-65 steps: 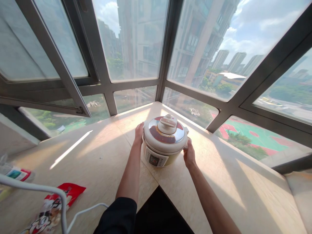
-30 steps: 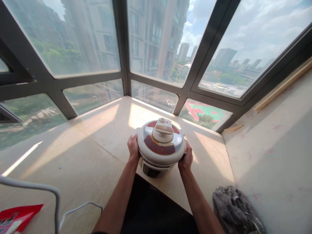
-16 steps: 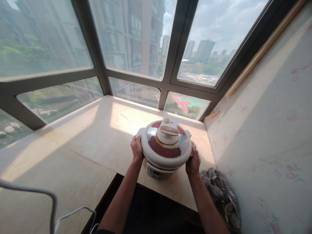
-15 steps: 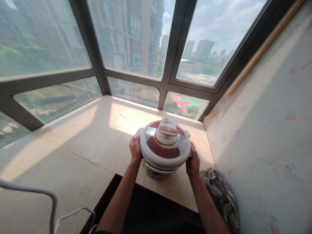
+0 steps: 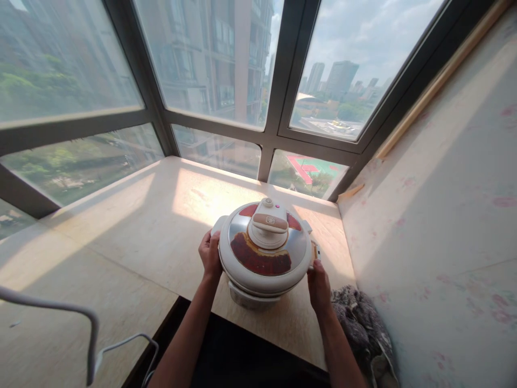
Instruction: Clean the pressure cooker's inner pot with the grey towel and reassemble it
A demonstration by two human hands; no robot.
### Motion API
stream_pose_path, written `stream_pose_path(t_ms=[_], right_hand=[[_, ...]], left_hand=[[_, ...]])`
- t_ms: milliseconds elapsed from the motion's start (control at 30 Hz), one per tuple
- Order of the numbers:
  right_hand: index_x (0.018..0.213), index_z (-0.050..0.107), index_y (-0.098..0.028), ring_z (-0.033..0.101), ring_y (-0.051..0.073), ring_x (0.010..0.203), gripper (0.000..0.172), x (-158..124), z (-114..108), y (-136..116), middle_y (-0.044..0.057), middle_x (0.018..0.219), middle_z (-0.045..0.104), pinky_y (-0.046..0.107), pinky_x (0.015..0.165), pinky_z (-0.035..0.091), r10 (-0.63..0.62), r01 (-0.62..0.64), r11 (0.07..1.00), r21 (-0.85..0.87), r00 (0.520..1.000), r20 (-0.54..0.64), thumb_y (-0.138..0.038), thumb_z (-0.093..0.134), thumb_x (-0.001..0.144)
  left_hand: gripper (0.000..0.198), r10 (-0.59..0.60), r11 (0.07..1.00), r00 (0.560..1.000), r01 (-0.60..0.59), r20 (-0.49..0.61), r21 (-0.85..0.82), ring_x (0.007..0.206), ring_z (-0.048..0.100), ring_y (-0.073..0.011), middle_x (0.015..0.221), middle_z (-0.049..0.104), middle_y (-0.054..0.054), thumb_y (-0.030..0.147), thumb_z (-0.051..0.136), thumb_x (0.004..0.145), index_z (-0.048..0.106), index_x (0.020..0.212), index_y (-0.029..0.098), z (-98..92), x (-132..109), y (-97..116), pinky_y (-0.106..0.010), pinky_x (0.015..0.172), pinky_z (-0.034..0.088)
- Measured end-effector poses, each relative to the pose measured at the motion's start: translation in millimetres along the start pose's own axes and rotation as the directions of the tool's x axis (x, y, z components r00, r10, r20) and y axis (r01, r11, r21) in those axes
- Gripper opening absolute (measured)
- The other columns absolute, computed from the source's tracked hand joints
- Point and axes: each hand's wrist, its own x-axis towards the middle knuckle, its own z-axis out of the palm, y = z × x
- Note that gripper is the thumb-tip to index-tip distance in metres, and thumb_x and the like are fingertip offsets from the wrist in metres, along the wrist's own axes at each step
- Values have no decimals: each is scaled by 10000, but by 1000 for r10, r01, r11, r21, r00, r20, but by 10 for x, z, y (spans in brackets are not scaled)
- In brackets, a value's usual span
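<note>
A cream electric pressure cooker (image 5: 264, 253) with a silver and dark red lid and a beige knob sits near the front edge of a pale stone windowsill (image 5: 133, 226). My left hand (image 5: 210, 252) grips its left side handle, fingers curled. On the cooker's right side, my right hand (image 5: 319, 279) closes round the other handle. Whether the cooker's base rests on the sill or hangs just above it is hidden by the lid.
Dark-framed windows (image 5: 270, 97) wrap the sill's far side. A pale patterned wall (image 5: 436, 215) rises at the right. A grey crumpled cloth (image 5: 363, 328) lies by my right wrist. A white cable (image 5: 92, 334) loops at lower left.
I have carried the cooker from the sill's corner to the right end by the wall, both hands on it throughout. In the last half second it came slightly nearer and lower.
</note>
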Motion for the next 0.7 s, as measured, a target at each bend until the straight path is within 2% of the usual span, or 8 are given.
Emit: stream_pose_path(t_ms=[100, 167, 267, 367, 467, 567, 700], right_hand=[[1177, 722, -282, 599, 285, 1273, 532, -36, 20, 21, 32, 1161, 754, 468, 1080, 487, 44, -46, 998, 50, 998, 37, -682, 600, 847], [1215, 710, -298, 550, 283, 1347, 552, -55, 36, 20, 30, 1266, 720, 488, 1142, 435, 58, -63, 996, 64, 996, 75, -689, 621, 835], [1227, 712, -308, 487, 281, 1412, 550, -80, 71, 42, 35, 1307, 703, 503, 1186, 389, 65, -71, 996, 49, 991, 118, -673, 661, 818], [1258, 701, -300, 430, 265, 1459, 575, -112, 168, 94, 42, 1314, 698, 498, 1213, 354, 65, -73, 997, 41, 985, 161, -669, 671, 819], [1280, 694, -286, 406, 261, 1477, 608, -146, 377, 120, 44, 1342, 682, 486, 1244, 294, 56, -65, 997, 35, 971, 231, -686, 672, 822], [1276, 699, -276, 402, 275, 1478, 637, -163, 670, 96, 49, 1365, 669, 486, 1263, 243, 37, -42, 999, 11, 959, 282, -708, 684, 809], [1228, 728, -253, 434, 315, 1451, 686, -140, 984, 42, 78, 1295, 708, 508, 1229, 304, 37, -31, 999, -22, 938, 345, -755, 699, 761]], left_hand=[[284, 4, 1000, 1000, -3, -28, 7, 551, 443, -121, 615, 520, 43, 461, 681, 749, 659, 803, 184, -8, -61, 37, -249, 529, 381], [262, 13, 1000, 999, -13, -52, 6, 553, 442, -119, 619, 519, 40, 444, 681, 750, 647, 757, 184, -25, -88, 67, -245, 524, 377], [278, 28, 1000, 997, -28, -67, -1, 531, 411, -107, 590, 485, 46, 444, 683, 758, 610, 695, 183, -70, -74, 118, -238, 497, 351], [283, 33, 999, 997, -34, -67, -9, 533, 426, -108, 580, 498, 46, 451, 695, 749, 632, 722, 176, -146, 36, 181, -235, 500, 362], [275, 49, 999, 996, -50, -68, -8, 547, 465, -113, 600, 537, 39, 439, 703, 725, 659, 758, 169, -256, 219, 269, -238, 524, 401], [263, 49, 999, 994, -50, -101, -6, 537, 462, -107, 593, 545, 39, 414, 725, 684, 637, 711, 168, -391, 419, 376, -243, 528, 416], [280, 7, 1000, 986, -5, -164, 13, 523, 454, -105, 545, 522, 47, 394, 764, 644, 598, 647, 169, -570, 620, 486, -239, 506, 402]])
